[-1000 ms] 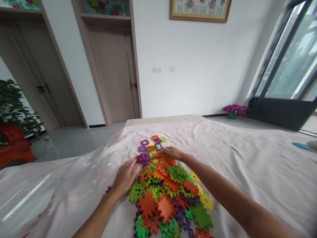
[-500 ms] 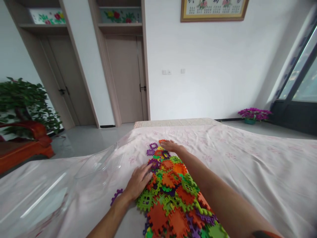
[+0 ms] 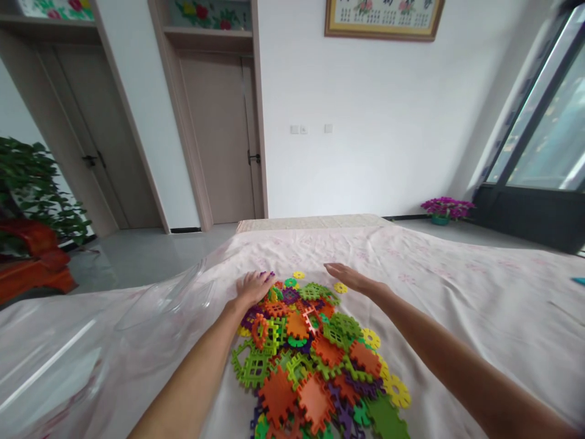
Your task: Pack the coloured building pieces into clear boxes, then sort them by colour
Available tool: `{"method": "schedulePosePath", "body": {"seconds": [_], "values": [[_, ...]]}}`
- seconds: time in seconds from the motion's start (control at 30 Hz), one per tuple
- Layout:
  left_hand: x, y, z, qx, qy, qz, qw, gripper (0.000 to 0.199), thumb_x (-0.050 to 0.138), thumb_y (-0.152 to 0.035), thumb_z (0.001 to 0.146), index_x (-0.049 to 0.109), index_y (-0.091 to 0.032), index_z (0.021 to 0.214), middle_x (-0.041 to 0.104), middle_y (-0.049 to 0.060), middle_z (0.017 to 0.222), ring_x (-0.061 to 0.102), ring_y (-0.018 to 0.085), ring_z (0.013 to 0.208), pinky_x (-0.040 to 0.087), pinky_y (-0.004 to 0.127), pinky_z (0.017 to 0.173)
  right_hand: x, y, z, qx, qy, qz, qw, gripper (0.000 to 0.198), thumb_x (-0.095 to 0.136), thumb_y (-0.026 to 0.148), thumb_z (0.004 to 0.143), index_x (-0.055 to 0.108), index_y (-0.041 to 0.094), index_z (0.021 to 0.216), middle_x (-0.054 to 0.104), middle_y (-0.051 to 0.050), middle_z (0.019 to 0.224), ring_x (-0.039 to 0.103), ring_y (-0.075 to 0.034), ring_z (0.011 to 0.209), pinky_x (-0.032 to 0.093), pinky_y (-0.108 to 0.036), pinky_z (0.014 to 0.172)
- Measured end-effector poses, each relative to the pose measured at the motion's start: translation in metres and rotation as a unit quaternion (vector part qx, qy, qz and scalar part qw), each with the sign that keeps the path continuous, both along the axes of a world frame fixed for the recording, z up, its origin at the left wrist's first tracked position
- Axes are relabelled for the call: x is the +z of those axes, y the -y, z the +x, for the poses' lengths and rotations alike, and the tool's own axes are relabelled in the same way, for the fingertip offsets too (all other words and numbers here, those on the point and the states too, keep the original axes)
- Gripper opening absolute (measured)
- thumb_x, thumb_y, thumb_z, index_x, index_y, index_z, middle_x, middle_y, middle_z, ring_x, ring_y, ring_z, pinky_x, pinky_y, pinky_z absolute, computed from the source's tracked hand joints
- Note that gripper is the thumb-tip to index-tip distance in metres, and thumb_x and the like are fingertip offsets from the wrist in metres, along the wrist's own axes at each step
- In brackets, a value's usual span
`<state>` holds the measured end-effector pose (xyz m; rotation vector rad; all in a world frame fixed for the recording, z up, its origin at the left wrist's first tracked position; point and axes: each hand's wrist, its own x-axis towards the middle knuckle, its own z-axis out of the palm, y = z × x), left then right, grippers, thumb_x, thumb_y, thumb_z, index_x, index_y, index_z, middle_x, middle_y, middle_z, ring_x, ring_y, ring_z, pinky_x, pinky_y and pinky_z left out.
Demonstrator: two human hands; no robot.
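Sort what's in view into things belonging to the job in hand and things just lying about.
In the job:
colourful toothed pieces, heaped, far end between left hand and right hand
yellow discs at the heap's right edge

Lying about:
clear plastic container, untouched, possibly related
blue item, right edge of view
magenta flowers
leafy plant

Magenta flowers [image 3: 448, 207], framed picture [image 3: 384, 19], white wall [image 3: 370, 167]
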<state>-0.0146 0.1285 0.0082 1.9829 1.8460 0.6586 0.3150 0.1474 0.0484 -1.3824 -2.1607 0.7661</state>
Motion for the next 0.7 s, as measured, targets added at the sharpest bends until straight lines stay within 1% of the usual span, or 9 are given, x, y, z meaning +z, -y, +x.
{"method": "schedulePosePath", "body": {"seconds": [0.07,0.13,0.23,0.3,0.37,0.47,0.57,0.63,0.7], "values": [[-0.002,0.003,0.009,-0.044,0.013,0.011,0.999,0.049,0.042,-0.060,0.084,0.062,-0.032,0.119,0.055,0.006,0.137,0.037,0.032,0.135,0.017,0.054,0.113,-0.017,0.013,-0.002,0.012,0.007,0.015,1.000,0.068,0.042,0.074,0.081,0.065,0.024,0.121,0.054,-0.011,0.138,0.034,-0.036,0.136,0.014,-0.056,0.115],[0.000,0.015,0.019,-0.096,0.031,0.017,0.995,0.047,0.040,-0.056,0.087,0.064,-0.031,0.117,0.058,0.002,0.134,0.042,0.026,0.132,0.022,0.044,0.114,-0.025,0.034,-0.015,0.039,-0.001,0.014,0.999,0.068,0.042,0.074,0.081,0.065,0.025,0.121,0.054,-0.009,0.137,0.030,-0.035,0.138,0.010,-0.056,0.116],[0.012,0.043,0.024,-0.170,0.075,0.012,0.983,0.053,0.029,-0.055,0.091,0.063,-0.028,0.122,0.062,0.000,0.130,0.051,0.021,0.124,0.033,0.034,0.109,-0.014,0.070,-0.033,0.100,-0.071,-0.034,0.992,0.066,0.027,0.068,0.091,0.055,0.027,0.133,0.048,-0.005,0.143,0.037,-0.029,0.136,0.021,-0.051,0.116],[0.022,0.065,0.018,-0.200,0.137,0.013,0.970,0.057,0.027,-0.055,0.093,0.057,-0.024,0.130,0.059,0.002,0.134,0.051,0.021,0.125,0.036,0.033,0.108,0.003,0.092,-0.032,0.142,-0.123,-0.069,0.980,0.063,0.030,0.065,0.092,0.047,0.029,0.140,0.041,-0.004,0.149,0.035,-0.028,0.137,0.023,-0.049,0.115],[0.026,0.090,0.003,-0.168,0.179,0.032,0.969,0.060,0.029,-0.056,0.092,0.052,-0.020,0.134,0.053,0.006,0.140,0.045,0.022,0.131,0.031,0.036,0.112,0.019,0.113,-0.017,0.155,-0.116,-0.098,0.976,0.069,0.044,0.064,0.088,0.035,0.030,0.147,0.030,-0.005,0.155,0.029,-0.029,0.140,0.023,-0.050,0.114],[0.019,0.128,-0.027,-0.071,0.114,0.040,0.990,0.062,0.028,-0.058,0.091,0.050,-0.019,0.135,0.049,0.008,0.143,0.040,0.022,0.135,0.026,0.038,0.115,0.024,0.150,0.020,0.177,-0.035,-0.084,0.980,0.100,0.065,0.063,0.074,0.015,0.026,0.153,0.012,-0.009,0.160,0.013,-0.031,0.145,0.016,-0.050,0.116],[-0.002,0.160,-0.050,-0.009,0.028,0.048,0.998,0.060,0.038,-0.060,0.087,0.052,-0.024,0.132,0.052,0.007,0.140,0.038,0.026,0.137,0.020,0.044,0.116,0.011,0.191,0.047,0.199,0.062,-0.058,0.976,0.125,0.080,0.059,0.056,0.009,0.026,0.154,0.004,-0.011,0.160,0.004,-0.035,0.145,0.012,-0.053,0.116],[-0.016,0.175,-0.051,0.031,0.023,0.050,0.998,0.059,0.039,-0.059,0.086,0.051,-0.026,0.133,0.054,0.008,0.138,0.037,0.028,0.137,0.022,0.047,0.114,-0.003,0.213,0.051,0.180,0.090,-0.029,0.979,0.129,0.082,0.057,0.050,0.011,0.028,0.153,0.003,-0.010,0.160,0.000,-0.037,0.145,0.012,-0.055,0.116],[-0.025,0.184,-0.039,0.043,0.042,0.066,0.996,0.057,0.039,-0.057,0.087,0.050,-0.027,0.134,0.055,0.008,0.137,0.038,0.027,0.137,0.025,0.047,0.113,-0.016,0.223,0.045,0.135,0.100,0.005,0.986,0.128,0.082,0.056,0.049,0.012,0.029,0.153,0.002,-0.010,0.160,0.000,-0.037,0.145,0.014,-0.055,0.116]]}}
